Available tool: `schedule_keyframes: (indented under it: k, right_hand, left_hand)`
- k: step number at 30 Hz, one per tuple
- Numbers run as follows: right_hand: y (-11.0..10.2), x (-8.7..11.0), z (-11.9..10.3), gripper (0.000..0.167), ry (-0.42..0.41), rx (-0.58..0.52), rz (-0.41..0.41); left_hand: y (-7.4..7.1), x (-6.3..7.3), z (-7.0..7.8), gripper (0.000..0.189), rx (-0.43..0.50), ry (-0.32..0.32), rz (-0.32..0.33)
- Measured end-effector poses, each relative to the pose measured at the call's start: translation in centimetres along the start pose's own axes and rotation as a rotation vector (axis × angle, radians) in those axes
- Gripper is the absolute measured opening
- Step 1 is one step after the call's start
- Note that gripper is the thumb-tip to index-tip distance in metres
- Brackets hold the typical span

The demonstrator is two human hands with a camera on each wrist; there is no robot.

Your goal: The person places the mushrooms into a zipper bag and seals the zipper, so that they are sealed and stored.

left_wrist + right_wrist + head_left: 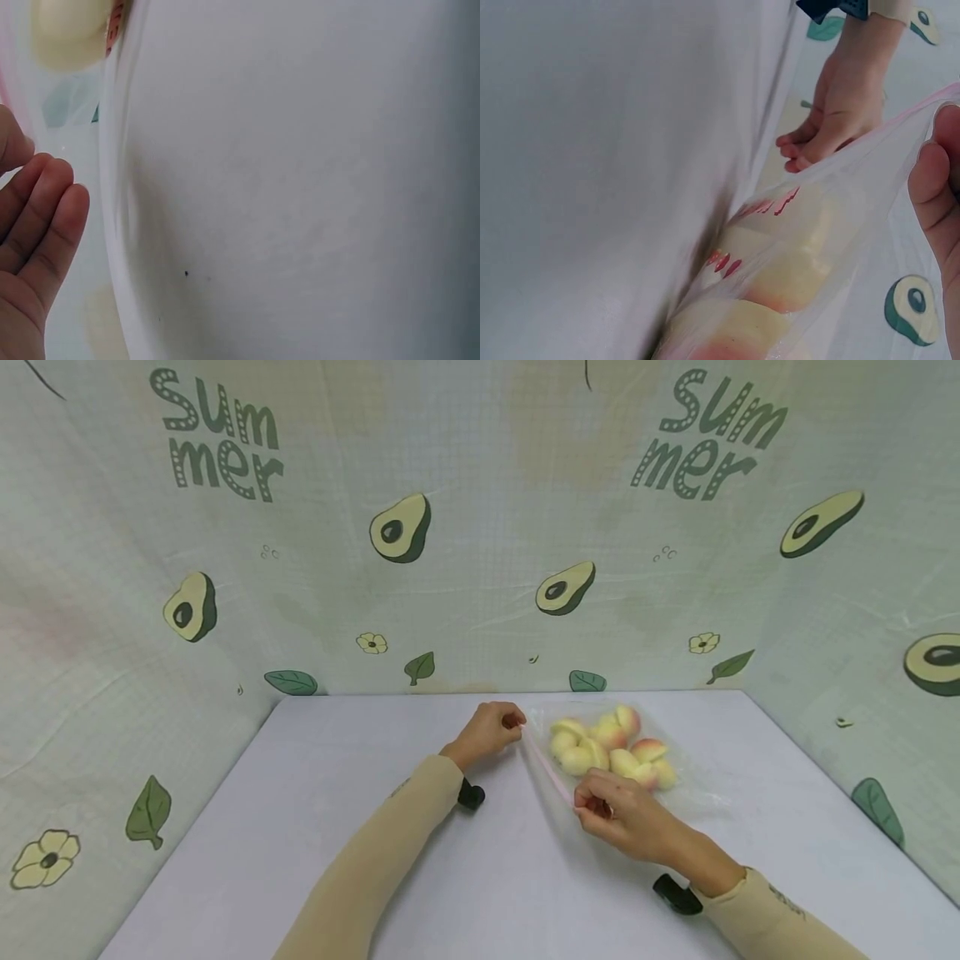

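Note:
A clear plastic zip bag [697, 795] lies on the right half of the white table, its pink-edged mouth [551, 772] facing left. Inside it are several yellow pieces [577, 756] with pink-red blush, rounded and peach-like; their exact kind is unclear. My left hand [487, 732] pinches the far end of the pink edge between thumb and fingers. At the near end, my right hand [633, 818] pinches the same edge, keeping it stretched and raised. Red print [780, 201] shows on the bag in the right wrist view. The left wrist view catches only part of the left hand [41, 240].
The white table [360, 727] reaches back to a cloth backdrop [480, 527] printed with avocados, leaves and lettering. Cloth also hangs along the left and right sides. A black wrist device [471, 795] is on the left arm, another black device [677, 895] on the right.

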State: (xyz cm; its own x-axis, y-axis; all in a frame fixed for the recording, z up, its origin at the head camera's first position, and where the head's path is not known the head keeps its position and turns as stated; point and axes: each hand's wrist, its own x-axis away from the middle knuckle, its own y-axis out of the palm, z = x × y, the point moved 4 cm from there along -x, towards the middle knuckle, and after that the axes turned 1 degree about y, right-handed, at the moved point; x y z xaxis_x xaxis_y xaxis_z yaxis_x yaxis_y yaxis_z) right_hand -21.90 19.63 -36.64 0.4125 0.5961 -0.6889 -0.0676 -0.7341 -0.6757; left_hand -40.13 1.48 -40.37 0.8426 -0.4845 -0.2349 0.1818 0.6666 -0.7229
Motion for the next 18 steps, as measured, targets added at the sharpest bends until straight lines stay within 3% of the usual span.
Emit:
schedule_keyframes:
  k: [6, 18]
  right_hand:
    - [0.01, -0.02, 0.00, 0.027, -0.019, -0.012, 0.004]
    - [-0.04, -0.11, -0.24, 0.026, 0.038, -0.028, -0.044]
  left_hand:
    - [-0.29, -0.24, 0.04, 0.017, -0.013, -0.006, -0.006]
    - [-0.70, -0.57, -0.31, 0.018, -0.035, 0.008, -0.013]
